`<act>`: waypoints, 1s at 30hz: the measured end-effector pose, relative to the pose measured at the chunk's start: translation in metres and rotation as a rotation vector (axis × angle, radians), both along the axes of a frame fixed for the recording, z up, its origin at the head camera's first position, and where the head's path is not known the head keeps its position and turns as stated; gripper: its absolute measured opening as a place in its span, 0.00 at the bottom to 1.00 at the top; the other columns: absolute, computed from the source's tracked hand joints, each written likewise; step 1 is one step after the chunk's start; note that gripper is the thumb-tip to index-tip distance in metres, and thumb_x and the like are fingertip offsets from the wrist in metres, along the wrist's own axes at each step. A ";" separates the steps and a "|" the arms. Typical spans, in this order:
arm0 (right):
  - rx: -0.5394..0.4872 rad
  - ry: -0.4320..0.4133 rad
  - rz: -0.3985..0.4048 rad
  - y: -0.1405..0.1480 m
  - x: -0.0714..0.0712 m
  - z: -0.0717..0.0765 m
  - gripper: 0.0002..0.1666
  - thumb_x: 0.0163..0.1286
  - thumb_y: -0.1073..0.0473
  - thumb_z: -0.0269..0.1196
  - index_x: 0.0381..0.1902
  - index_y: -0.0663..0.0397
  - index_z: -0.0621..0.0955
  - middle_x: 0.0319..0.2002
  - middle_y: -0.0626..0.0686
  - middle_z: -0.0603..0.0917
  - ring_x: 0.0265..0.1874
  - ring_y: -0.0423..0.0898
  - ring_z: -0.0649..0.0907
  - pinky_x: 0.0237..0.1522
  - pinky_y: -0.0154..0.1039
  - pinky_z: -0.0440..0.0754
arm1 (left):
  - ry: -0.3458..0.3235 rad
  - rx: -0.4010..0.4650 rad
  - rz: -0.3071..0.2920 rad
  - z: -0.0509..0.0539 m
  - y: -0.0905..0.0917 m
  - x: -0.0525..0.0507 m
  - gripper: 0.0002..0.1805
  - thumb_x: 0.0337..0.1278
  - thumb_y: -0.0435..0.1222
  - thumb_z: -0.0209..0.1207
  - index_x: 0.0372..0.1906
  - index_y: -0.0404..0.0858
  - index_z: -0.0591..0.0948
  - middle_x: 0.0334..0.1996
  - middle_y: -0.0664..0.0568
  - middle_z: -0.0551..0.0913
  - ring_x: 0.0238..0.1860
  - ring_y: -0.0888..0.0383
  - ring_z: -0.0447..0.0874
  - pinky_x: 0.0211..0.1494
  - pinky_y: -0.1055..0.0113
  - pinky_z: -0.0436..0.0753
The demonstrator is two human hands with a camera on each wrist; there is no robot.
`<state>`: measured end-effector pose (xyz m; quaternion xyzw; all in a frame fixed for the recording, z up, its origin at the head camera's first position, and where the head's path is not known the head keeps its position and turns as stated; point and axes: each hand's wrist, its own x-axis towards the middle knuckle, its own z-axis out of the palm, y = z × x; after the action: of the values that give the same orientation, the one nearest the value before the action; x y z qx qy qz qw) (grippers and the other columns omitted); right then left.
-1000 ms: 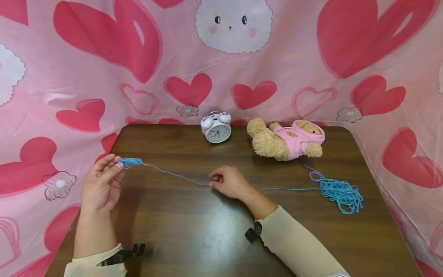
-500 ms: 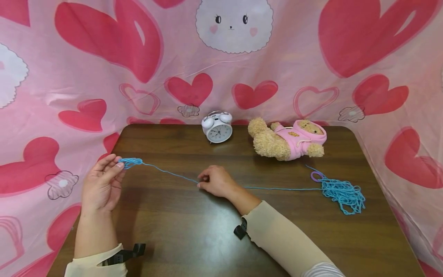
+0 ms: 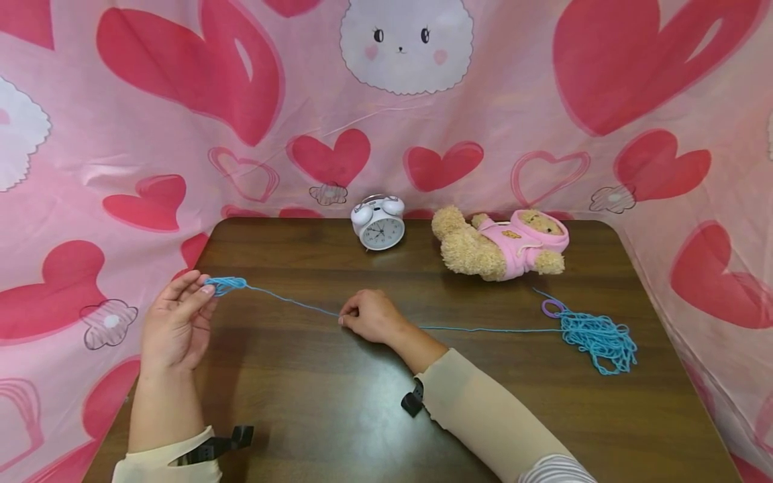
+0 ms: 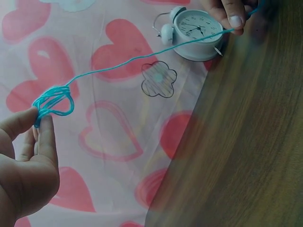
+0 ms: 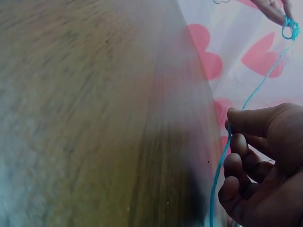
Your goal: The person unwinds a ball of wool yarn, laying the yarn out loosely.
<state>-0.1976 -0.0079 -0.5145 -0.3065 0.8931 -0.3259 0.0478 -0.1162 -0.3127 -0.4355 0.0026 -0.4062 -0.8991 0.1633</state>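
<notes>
My left hand [image 3: 178, 322] pinches a small looped bundle of blue yarn [image 3: 227, 285] between thumb and fingertips, raised at the table's left side. From that bundle a single strand [image 3: 292, 300] runs right to my right hand [image 3: 374, 318], whose thumb and forefinger pinch it above the middle of the table. In the right wrist view the other fingers [image 5: 233, 165] are curled beside the strand. Past the right hand the strand goes on to a loose heap of blue yarn [image 3: 598, 341] on the table. A purple ring [image 3: 552, 308] lies at the heap's upper left edge.
A white twin-bell alarm clock [image 3: 378, 223] stands at the back of the brown wooden table [image 3: 338, 429]. Right of it lies a teddy bear [image 3: 501, 245] in a pink hoodie. Pink heart-patterned cloth [image 3: 386, 121] hangs behind and at both sides.
My right hand has moved left along the strand, toward the left hand, slowing in the last half second. The left hand and its bundle have stayed nearly still.
</notes>
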 end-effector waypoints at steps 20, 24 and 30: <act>-0.054 -0.002 -0.104 0.068 0.002 0.012 0.02 0.66 0.56 0.73 0.33 0.46 0.90 0.29 0.41 0.84 0.30 0.36 0.80 0.36 0.32 0.79 | 0.035 0.055 -0.012 -0.009 0.002 -0.005 0.17 0.66 0.12 0.50 0.49 0.25 0.85 0.39 0.40 0.88 0.40 0.52 0.89 0.44 0.63 0.89; -0.077 0.024 -0.134 0.085 0.003 0.016 0.02 0.65 0.57 0.73 0.32 0.47 0.90 0.29 0.41 0.83 0.29 0.36 0.80 0.35 0.33 0.79 | 0.048 0.078 -0.020 -0.010 0.002 -0.006 0.18 0.66 0.11 0.49 0.49 0.25 0.85 0.39 0.39 0.88 0.40 0.52 0.89 0.44 0.63 0.89; -0.074 0.058 -0.174 0.111 0.006 0.021 0.03 0.65 0.57 0.73 0.31 0.47 0.90 0.29 0.40 0.83 0.29 0.36 0.80 0.35 0.35 0.79 | 0.047 0.091 -0.024 -0.011 0.002 -0.006 0.18 0.66 0.12 0.49 0.49 0.25 0.85 0.39 0.39 0.88 0.40 0.51 0.90 0.44 0.63 0.89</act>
<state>-0.1916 0.1030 -0.4939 -0.2388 0.9047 -0.3523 -0.0180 -0.1224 -0.3110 -0.4463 -0.0161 -0.3609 -0.9184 0.1616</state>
